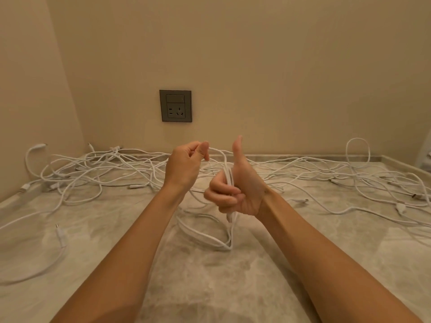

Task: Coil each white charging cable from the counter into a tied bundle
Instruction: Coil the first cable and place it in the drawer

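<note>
right hand [235, 183]: closed. fingers are curled round several strands of one white cable [228, 179], thumb sticks straight up and clear of it. the strands run vertically through the fist. below the fist the gathered loops hang down and their lower end lies on the table [210, 287], just in front of my forearms. one plug end pokes out under the fist, right beside the heel of the hand.

left hand [184, 167]: closed in a pinch, thumb and forefinger tips nip a single strand of the same cable. it sits just left of the right hand and a bit higher. the two hands are near each other, not touching. the pinched strand arcs from the left fingertips across to the top of the right fist. both hands are raised above the table.

around them: the remaining white cables are uncoiled. left tangle [105, 169] is spread along the back-left corner, right tangle [349, 178] covers the back right, well apart from the hands. strands from both cross behind the hands, so i can't tell where the held cable ends and the pile begins. a loose plug [61, 236] with its lead lies alone at near left. grey wall socket [175, 106] on the back wall above the hands, nothing plugged into it.
</note>
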`<state>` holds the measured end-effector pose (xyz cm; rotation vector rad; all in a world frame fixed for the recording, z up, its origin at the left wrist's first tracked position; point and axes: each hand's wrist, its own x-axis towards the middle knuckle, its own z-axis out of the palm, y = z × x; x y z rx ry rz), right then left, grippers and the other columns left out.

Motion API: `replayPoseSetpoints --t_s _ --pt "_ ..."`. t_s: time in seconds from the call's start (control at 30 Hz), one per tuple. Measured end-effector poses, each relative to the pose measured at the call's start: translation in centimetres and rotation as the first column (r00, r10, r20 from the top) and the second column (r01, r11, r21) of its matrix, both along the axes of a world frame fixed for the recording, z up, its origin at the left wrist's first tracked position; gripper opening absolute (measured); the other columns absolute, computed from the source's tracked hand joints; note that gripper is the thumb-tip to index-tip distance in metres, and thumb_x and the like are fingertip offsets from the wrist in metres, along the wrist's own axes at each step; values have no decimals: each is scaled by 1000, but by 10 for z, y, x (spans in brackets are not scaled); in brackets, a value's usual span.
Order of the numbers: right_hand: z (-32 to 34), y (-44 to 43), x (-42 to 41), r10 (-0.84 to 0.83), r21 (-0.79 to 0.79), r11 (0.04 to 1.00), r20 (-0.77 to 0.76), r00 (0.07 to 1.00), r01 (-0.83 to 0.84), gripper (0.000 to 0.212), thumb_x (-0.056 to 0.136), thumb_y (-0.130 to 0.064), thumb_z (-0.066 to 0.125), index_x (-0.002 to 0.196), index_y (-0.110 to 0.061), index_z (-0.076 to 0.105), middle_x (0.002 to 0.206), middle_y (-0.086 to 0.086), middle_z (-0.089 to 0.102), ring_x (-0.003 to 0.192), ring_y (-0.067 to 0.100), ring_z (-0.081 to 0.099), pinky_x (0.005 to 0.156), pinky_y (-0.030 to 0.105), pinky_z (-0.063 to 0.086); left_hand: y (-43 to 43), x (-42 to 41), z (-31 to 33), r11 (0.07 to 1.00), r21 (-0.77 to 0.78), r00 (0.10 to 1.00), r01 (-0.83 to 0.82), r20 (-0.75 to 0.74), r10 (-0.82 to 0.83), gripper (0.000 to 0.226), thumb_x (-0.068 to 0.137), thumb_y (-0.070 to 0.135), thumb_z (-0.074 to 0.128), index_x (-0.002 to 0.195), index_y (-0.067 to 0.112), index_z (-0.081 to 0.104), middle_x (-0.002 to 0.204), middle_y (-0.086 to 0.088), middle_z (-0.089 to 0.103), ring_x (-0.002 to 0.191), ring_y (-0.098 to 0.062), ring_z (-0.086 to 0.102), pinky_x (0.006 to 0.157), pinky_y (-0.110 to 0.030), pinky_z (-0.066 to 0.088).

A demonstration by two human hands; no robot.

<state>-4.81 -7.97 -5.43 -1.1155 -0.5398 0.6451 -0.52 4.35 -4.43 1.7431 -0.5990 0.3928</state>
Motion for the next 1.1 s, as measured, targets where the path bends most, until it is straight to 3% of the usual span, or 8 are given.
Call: replayPoseSetpoints --t_s 0.1,0.2,0.3,0.47,0.6,0.77,0.97,1.1 --pt "2 -1 6 139 338 930 35 990 -143 91 70 -83 22 45 -2 55 45 8 54 31 11 18 36 17 23 -3 3 -13 971 237 999 -38 26 32 35 95 32 46 63 20 57 64 -6 50 63 -23 47 64 -35 37" --pt "3 -8 8 119 602 790 32 992 -114 87 72 -79 31 55 3 57 52 17 57 33 13 19 37 20 21 -13 -6 -19 852 522 996 -52 87 8 24 94 20 42 88 14 64 93 -3 65 89 -21 55 75 -32 37" --pt "10 -20 2 -121 722 674 -106 987 160 85 71 -82 25 56 -2 52 44 9 47 37 11 21 35 21 25 -21 -13 -23 743 669 992 17 79 -94 24 96 23 39 85 18 59 95 1 63 97 -24 55 80 -33 38" --pt "22 -29 -9 -526 709 318 -420 740 629 79 74 -82 32 75 -5 50 45 -2 32 31 7 24 32 14 24 -34 -23 -25 607 780 970 153 -2 -241 32 97 28 39 67 26 48 71 7 51 80 -19 51 75 -33 38" --pt "21 -32 -9 -747 571 240 -409 525 785 68 79 -75 35 88 -8 42 52 0 32 35 8 24 39 18 33 -36 -30 -17 610 777 966 153 13 -258 41 95 33 43 55 25 45 59 9 49 63 -11 48 65 -27 34" --pt "16 -35 -6 -967 97 255 18 254 962 68 85 -72 19 81 -10 47 50 0 40 34 7 32 42 22 33 -19 -25 -3 769 631 978 100 82 -194 40 88 28 59 55 5 55 51 0 49 49 -12 41 55 -27 31" --pt "14 -27 -3 -853 -263 420 212 477 868 79 79 -78 8 65 -11 46 43 1 42 31 9 33 38 19 29 -2 -17 10 909 413 987 -50 159 -18 26 83 29 66 59 18 62 48 12 45 48 2 40 51 -22 30" --pt "6 -20 2 -683 -461 481 336 649 745 87 67 -86 0 48 -13 43 48 2 43 41 13 36 48 26 30 -2 -19 17 918 360 955 -168 291 60 24 72 34 74 75 10 69 63 -1 56 67 -15 56 63 -26 39"
